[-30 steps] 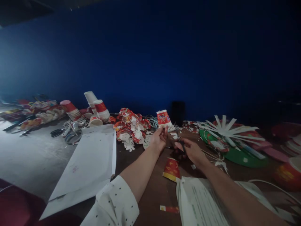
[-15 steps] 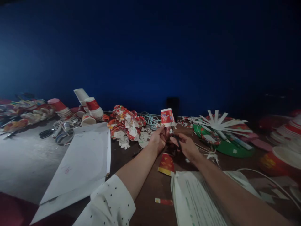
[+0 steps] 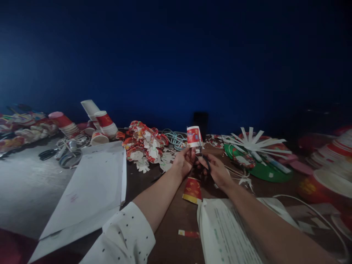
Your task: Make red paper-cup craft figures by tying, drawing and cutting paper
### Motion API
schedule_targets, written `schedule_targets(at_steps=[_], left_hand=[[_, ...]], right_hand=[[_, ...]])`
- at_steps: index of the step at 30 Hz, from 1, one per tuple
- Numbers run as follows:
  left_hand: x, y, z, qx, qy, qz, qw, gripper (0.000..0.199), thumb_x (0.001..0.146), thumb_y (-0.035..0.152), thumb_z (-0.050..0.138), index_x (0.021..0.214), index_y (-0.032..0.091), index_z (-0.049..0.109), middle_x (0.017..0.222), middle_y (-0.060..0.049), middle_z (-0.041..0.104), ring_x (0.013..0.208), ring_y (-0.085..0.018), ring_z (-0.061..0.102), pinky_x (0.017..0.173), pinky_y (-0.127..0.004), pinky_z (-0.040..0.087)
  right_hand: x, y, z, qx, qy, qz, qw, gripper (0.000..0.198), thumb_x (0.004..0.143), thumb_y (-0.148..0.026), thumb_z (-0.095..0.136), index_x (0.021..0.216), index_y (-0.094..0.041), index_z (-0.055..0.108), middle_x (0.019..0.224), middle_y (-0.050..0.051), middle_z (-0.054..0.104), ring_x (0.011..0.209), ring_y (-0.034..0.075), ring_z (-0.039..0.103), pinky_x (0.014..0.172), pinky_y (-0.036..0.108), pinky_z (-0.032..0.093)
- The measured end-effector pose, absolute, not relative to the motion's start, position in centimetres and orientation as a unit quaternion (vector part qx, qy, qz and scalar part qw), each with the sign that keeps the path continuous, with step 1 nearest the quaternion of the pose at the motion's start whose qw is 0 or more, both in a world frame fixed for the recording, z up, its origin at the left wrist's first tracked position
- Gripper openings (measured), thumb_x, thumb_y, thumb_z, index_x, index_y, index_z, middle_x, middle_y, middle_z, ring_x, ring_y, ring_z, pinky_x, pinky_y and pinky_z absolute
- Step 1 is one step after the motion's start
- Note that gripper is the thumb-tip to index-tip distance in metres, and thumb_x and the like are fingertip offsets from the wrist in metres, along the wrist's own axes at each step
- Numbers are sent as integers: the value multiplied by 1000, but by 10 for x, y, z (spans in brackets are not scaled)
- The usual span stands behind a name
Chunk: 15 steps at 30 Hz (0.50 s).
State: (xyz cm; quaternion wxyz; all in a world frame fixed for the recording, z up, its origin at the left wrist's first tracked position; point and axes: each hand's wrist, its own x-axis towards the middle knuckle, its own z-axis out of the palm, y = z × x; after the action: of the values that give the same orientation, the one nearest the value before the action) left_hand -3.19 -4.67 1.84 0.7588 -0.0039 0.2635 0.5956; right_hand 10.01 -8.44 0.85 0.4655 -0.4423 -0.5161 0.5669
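Paper cup [image 3: 193,136] held up at the left fingertips, scissors [image 3: 207,163] at its side

The person's left hand [image 3: 186,160] was raised over the brown table [image 3: 165,242], palm turned partly upward. Its fingers were bent and nearly closed on the lower edge of the red-and-white paper cup, so that almost the whole cup stood above the fingertips, tilted slightly. How the thumb met the cup could not be told at this size

The right hand [image 3: 217,170] was just beside the left, its fingers curled around the dark handles of the scissors. The blades pointed up toward the cup's lower right side, to the right of the left fingertips; whether they touched the paper, and how far they were parted, could not be made out

Below the hands lay a red piece with a gold band [image 3: 192,190], apart from the fingers. Nearer the person were a small red strip [image 3: 188,233] and a white printed packet [image 3: 225,231]. A heap of red and white paper cuttings [image 3: 145,141] lay left of the cup, with pale blue cord [image 3: 176,140] between them, while white strips [image 3: 253,145] fanned out over a green disc [image 3: 271,175] at the right
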Motion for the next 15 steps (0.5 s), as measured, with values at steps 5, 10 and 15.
schedule_targets(at_steps=[5,10,15], left_hand=[[-33,-46,20,-18,262,576,774,9,86,10,55,83,5,61,61,-4,62,47,-7,60,43,-10,49],[-33,-46,20,-21,257,576,776,12,87,11,52,82,5,61,59,-3,61,45,-5,58,41,-8,46],[-34,-47,22,-31,254,579,774,10,87,12,53,84,7,61,60,-3,60,46,-5,58,39,-8,46]], right_hand=[[98,-86,12,-451,-505,572,463,51,69,-50,72,110,-20,63,81,2,68,48,6,47,44,20,35],[98,-86,12,-437,-507,586,458,47,70,-49,71,107,-21,62,78,1,65,53,8,50,46,19,38],[99,-86,11,-431,-501,596,457,48,70,-52,70,106,-22,61,79,1,65,54,9,52,45,20,38]])
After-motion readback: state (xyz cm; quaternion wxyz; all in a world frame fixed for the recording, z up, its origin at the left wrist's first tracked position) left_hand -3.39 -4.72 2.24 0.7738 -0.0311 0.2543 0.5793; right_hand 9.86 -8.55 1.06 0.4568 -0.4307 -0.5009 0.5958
